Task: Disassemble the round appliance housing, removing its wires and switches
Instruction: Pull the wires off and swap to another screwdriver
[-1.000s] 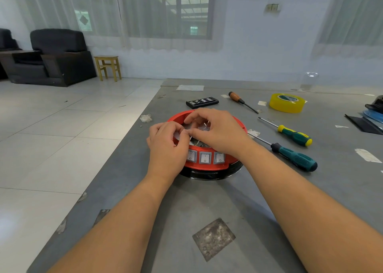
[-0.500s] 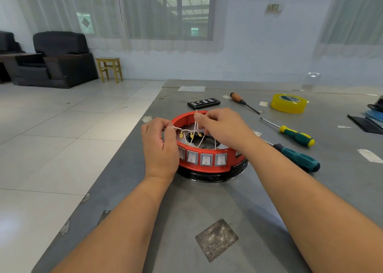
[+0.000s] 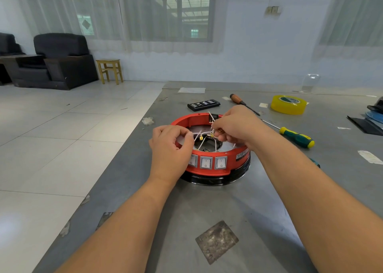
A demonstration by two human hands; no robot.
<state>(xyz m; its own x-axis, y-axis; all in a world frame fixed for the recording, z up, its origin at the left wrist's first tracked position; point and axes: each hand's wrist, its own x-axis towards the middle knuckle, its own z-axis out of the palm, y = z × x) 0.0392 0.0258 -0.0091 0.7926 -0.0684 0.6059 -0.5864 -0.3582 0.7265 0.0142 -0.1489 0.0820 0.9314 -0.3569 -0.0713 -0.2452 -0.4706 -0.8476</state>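
A round red housing (image 3: 192, 120) on a black base sits in the middle of the grey table (image 3: 207, 206). Three grey rocker switches (image 3: 206, 162) face me on its front wall. White wires (image 3: 202, 134) with brass terminals stretch across its open top. My left hand (image 3: 170, 146) is over the housing's left rim and pinches one end of the wires. My right hand (image 3: 234, 127) is over the right rim and pinches the other wire ends, brass terminals showing at its fingertips. The housing's inside is partly hidden by both hands.
Behind the housing lie a black bit case (image 3: 203, 104), a wooden-handled screwdriver (image 3: 241, 102) and a roll of yellow tape (image 3: 288, 104). A green-and-yellow screwdriver (image 3: 296, 137) lies right of it. Dark and blue items (image 3: 371, 119) sit at the right edge. The table's left edge drops to tiled floor.
Both hands have moved apart from the housing's centre, drawing the white wires up and out between them. The housing has stayed in place.
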